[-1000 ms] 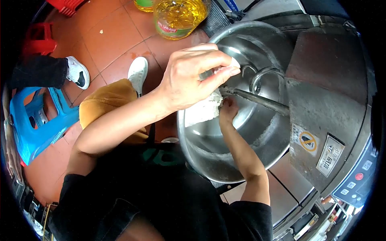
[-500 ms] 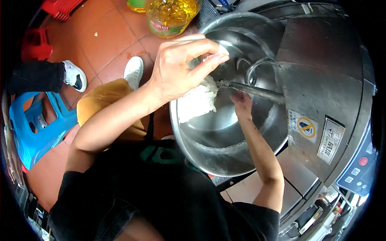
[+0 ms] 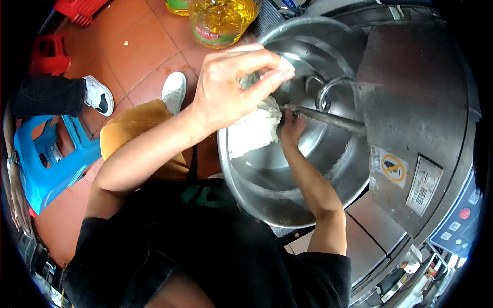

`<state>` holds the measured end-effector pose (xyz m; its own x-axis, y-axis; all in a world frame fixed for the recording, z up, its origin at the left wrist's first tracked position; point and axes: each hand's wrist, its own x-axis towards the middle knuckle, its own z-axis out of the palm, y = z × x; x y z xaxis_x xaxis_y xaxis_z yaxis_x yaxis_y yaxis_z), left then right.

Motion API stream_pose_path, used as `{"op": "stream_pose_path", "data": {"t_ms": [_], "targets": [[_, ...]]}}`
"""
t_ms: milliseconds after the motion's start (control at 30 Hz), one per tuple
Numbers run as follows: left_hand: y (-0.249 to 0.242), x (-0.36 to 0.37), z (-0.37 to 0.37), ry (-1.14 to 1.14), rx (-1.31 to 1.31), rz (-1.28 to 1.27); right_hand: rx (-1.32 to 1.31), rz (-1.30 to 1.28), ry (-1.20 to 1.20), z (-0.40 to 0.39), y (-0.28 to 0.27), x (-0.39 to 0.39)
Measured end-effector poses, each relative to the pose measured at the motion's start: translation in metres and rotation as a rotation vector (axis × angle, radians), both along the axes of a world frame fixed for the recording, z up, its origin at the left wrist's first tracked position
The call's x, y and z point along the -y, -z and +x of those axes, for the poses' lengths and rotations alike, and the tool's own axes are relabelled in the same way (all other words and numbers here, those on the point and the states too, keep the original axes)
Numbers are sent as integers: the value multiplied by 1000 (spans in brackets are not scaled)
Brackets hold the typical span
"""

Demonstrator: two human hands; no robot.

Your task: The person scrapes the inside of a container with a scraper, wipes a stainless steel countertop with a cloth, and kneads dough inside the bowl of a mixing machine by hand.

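My left hand (image 3: 226, 84) is raised over the near-left rim of a steel mixing bowl (image 3: 277, 220). Its thumb and fingertips are pinched together on a bit of white dough. Just below this hand a larger lump of dough (image 3: 254, 136) shows, partly hidden by the hand and wrist. Inside the bowl, my right hand (image 3: 291, 131) reaches up to the free end of a metal bar (image 3: 334, 120), thumb and fingers closed about the doughy tip. Some of those fingertips are hidden. Beyond the bar is a curved metal dough hook (image 3: 323, 97).
The mixer housing (image 3: 411, 102), with warning labels, stands at the right, and a control panel (image 3: 457, 220) sits below it. Oil bottles (image 3: 221, 23) stand behind the bowl. On the tiled floor are a blue stool (image 3: 56, 159), red stools (image 3: 51, 56) and another person's shoe (image 3: 98, 96).
My right hand has moved left and slightly up, from below the bar to its doughy end. My left hand keeps its pinch and has hardly moved.
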<state>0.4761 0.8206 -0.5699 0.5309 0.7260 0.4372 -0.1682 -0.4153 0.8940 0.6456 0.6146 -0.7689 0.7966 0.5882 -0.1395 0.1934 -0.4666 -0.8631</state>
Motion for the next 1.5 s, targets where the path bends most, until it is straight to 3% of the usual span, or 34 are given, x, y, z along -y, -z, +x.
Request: {"op": "stream_pose_path", "data": {"t_ms": [33,133,233,333,400,467,533,567,633,733,867,1067,1133,1233,1267,1333,1400,1500], "targets": [[-3,2,0,7,-1,-67,146,185,64,-2,9,-8],[2,-2,-3,40,-25,88,426,-201,71,7,-1,-1],[2,1,-3,33,-42,93,609,-349,-88,23,-1,5],[1,2,-3,27,-44,65,494,-201,-125,20,-10,4],[3,4,0,6,-31,26,533,-58,-113,14,37,18],[3,4,2,-6,-23,12,622,-97,-174,9,40,12],[1,4,1,5,-32,20,746,-327,-294,3,24,5],[1,3,1,16,-42,49,605,-397,-371,3,-2,1],[1,1,-3,32,-63,96,500,-288,-498,16,-9,19],[4,0,0,55,2,66,260,-519,-596,5,-63,10],[1,2,1,14,-21,16,127,-560,-506,-72,-67,-12],[4,3,1,32,-4,43,289,-1012,-917,-87,-153,-1],[5,3,2,38,13,58,523,-912,-862,-80,-174,11],[3,2,0,47,0,91,578,-635,-719,-60,-190,18],[3,3,1,53,-2,87,503,-556,-625,-47,-178,24],[3,2,0,59,-3,86,-71,-595,-322,-9,-141,36],[3,2,1,43,-3,118,-572,-313,48,22,-91,45],[2,2,1,38,4,129,-583,-310,212,37,-38,33]]}}
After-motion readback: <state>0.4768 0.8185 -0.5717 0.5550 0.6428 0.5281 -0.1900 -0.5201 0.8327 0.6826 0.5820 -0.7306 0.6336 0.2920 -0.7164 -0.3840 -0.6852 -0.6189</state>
